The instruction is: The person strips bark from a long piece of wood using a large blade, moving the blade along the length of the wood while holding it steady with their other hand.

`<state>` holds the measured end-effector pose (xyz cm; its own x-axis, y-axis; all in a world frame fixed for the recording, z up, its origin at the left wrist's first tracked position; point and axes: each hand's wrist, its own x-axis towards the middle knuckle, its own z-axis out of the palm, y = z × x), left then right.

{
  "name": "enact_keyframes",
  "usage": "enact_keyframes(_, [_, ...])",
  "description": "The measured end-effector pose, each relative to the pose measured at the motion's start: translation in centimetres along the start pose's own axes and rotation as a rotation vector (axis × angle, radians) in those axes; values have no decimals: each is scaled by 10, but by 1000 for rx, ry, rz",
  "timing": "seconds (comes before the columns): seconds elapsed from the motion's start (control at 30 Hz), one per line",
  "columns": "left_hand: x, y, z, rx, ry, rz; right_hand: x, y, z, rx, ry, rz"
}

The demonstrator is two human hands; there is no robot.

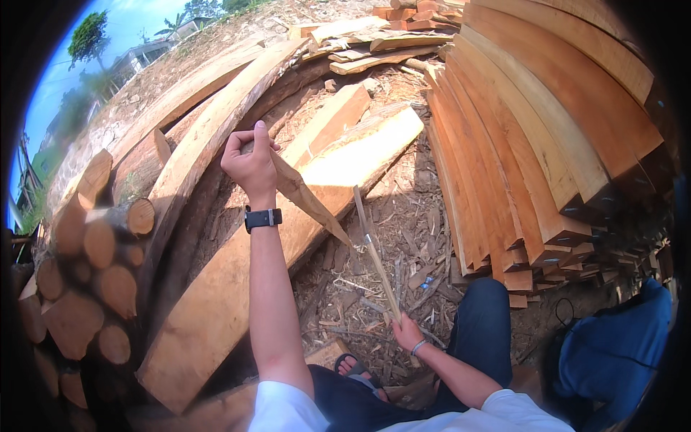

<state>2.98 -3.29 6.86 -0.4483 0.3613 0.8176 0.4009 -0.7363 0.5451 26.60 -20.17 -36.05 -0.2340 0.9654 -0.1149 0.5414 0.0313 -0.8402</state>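
My left hand [250, 160], raised with a dark watch on the wrist, is closed around the upper end of a wood strip [301, 193]. The strip slants down to the right and tapers to a thin, pale end. Lower down, my right hand [408, 333] grips a long-handled knife [381, 270] by the bottom of its wooden handle. Its narrow metal blade points up and away, just right of the strip's tapered end; I cannot tell whether they touch. Beneath the strip lies a wide, sunlit plank [245, 288].
Stacked sawn boards [497, 144] rise on the right. Cut logs [115, 288] and long slabs [209, 137] lie on the left, with a pile of offcuts [389, 47] beyond. Wood chips [403, 230] litter the ground. Blue cloth [612, 353] hangs at lower right, and my sandalled foot [358, 371] is below.
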Motion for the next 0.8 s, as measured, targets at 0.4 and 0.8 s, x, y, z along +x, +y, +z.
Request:
enact_keyframes(0.4, [3,-2,-3,-18,21,-46,-2,26,14,10,-248,126])
enact_keyframes(0.8, [3,-4,-4,9,23,15,1,7,1,-53,-8,-44])
